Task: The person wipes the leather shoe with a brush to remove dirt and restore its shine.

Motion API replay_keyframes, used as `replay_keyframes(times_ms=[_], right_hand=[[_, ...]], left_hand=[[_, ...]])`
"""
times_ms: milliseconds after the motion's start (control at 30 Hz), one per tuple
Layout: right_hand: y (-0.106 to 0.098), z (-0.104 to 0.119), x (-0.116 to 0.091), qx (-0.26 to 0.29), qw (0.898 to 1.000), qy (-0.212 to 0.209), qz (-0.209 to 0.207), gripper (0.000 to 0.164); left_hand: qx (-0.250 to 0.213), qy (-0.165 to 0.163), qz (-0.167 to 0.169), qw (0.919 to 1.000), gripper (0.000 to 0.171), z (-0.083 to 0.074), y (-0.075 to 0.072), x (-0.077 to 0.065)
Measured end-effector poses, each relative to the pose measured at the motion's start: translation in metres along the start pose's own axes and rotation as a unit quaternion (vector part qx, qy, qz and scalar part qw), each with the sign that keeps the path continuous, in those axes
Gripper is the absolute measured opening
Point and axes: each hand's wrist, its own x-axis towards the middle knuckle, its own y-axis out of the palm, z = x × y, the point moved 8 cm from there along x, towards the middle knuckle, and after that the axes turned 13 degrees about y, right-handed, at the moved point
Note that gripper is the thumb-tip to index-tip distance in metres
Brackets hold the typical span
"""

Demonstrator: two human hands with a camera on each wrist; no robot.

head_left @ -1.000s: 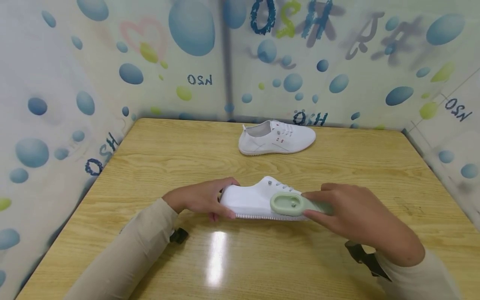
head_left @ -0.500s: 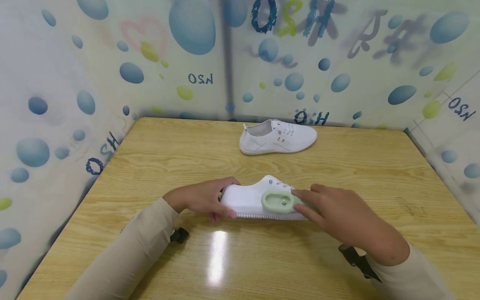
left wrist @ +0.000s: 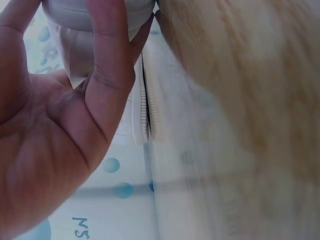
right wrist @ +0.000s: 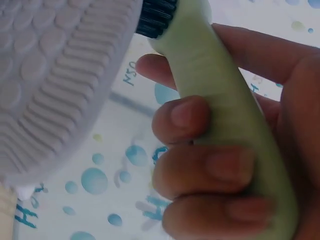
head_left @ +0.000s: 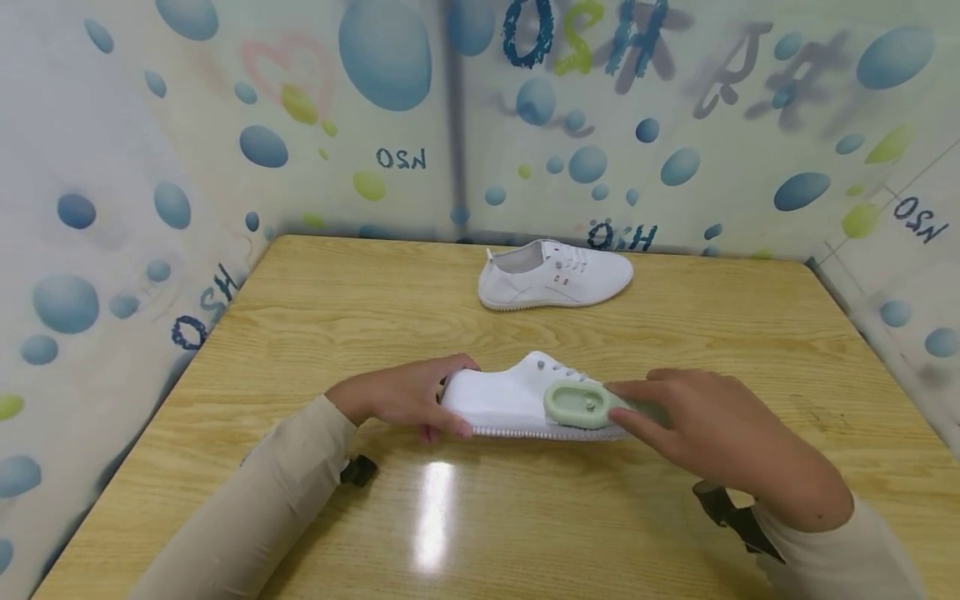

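Observation:
A white lace-up shoe [head_left: 495, 400] is tilted with its side facing up and its toe to the right. My left hand [head_left: 408, 398] grips it by the heel, thumb on the near side. Wrapped round the pale green handle of a scrub brush [right wrist: 225, 100] are the fingers of my right hand [head_left: 712, 425]. The brush head [head_left: 577, 405] lies against the side of the shoe below the laces. Dark bristles [right wrist: 156, 17] meet the edge of the shoe in the right wrist view, where the ribbed, studded sole [right wrist: 55, 75] also shows.
A second white shoe [head_left: 558, 279] with small red marks lies near the back edge of the wooden table [head_left: 360, 292], toe to the right. Walls covered in blue and green dots [head_left: 588, 165] enclose the table behind and at both sides.
My right hand slid the brush left along the shoe's side, then back right to about where it was. The left hand and both shoes stayed in place.

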Motion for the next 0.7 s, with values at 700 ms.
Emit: replay_keyframes(times_ms=[700], right_hand=[[-0.002,-0.001,-0.001,-0.016,1.0,0.0,-0.004,0.037]], left_hand=[[0.002,-0.004,0.0,1.0,0.075,-0.002,-0.001,-0.001]])
